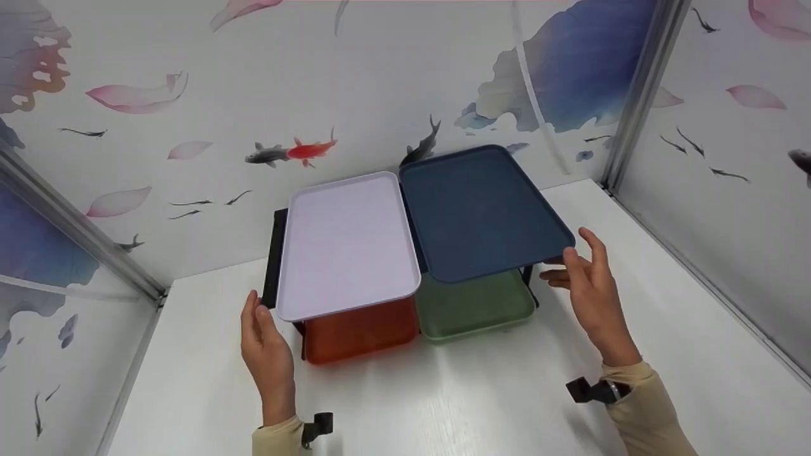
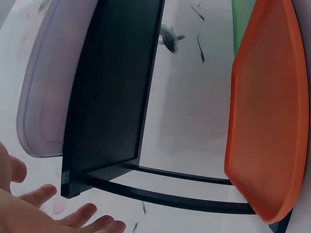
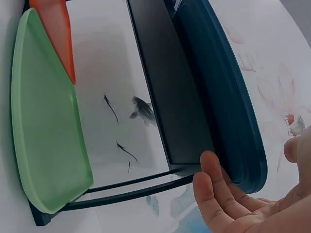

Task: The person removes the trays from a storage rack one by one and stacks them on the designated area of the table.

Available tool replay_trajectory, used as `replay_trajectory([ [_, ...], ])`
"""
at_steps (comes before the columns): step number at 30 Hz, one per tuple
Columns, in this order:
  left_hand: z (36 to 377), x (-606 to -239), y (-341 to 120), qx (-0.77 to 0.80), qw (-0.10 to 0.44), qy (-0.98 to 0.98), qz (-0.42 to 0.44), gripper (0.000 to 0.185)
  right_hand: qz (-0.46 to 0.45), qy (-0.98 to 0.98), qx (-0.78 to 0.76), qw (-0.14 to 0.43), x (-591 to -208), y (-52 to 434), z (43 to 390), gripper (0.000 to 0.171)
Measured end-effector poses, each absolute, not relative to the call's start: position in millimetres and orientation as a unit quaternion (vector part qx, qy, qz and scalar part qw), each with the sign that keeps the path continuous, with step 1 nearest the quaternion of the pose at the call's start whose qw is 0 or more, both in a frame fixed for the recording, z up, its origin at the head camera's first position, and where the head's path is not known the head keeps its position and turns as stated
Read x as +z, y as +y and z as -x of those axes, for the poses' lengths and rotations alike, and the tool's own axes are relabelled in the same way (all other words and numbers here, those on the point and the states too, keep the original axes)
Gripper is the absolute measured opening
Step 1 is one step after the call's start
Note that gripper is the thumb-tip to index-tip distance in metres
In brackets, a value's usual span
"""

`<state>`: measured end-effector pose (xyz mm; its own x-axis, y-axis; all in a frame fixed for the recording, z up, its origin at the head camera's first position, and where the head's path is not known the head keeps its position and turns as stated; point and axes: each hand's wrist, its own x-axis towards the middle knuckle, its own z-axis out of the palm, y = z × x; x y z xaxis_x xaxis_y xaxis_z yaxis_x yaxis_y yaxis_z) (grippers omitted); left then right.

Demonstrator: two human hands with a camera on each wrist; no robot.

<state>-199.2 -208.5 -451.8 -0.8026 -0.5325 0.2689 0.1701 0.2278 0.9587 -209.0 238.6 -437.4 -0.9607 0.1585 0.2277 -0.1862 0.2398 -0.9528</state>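
A lavender tray and a dark blue tray lie side by side on the top level of a black two-level rack. On the lower level sit an orange tray and a green tray, partly hidden from above. My left hand is beside the lavender tray's near left corner, fingers extended and holding nothing. At the dark blue tray's near right corner is my right hand; its fingertips reach the rack's end under the tray, while the thumb stands apart from the rim.
The rack stands on a white table near the back wall, which is printed with fish and petals. Metal posts mark the corners of the walls. A dark wrist camera sits at the right sleeve.
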Motion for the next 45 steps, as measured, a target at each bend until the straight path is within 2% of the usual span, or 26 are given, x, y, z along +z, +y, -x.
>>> replay_trajectory([
  [11, 209, -461, -210, -0.639, 0.251, -0.72, -0.097, 0.048, -0.018, -0.723, 0.679, 0.123, -438, 233, 211, 0.069],
  [34, 227, -474, -210, -0.641, 0.298, -0.705, -0.046, 0.039, -0.022, -0.652, 0.749, 0.111, -437, 227, 219, 0.076],
  [45, 229, -479, -211, -0.644, 0.309, -0.698, -0.039, 0.039, -0.037, -0.584, 0.807, 0.079, -431, 230, 218, 0.074],
])
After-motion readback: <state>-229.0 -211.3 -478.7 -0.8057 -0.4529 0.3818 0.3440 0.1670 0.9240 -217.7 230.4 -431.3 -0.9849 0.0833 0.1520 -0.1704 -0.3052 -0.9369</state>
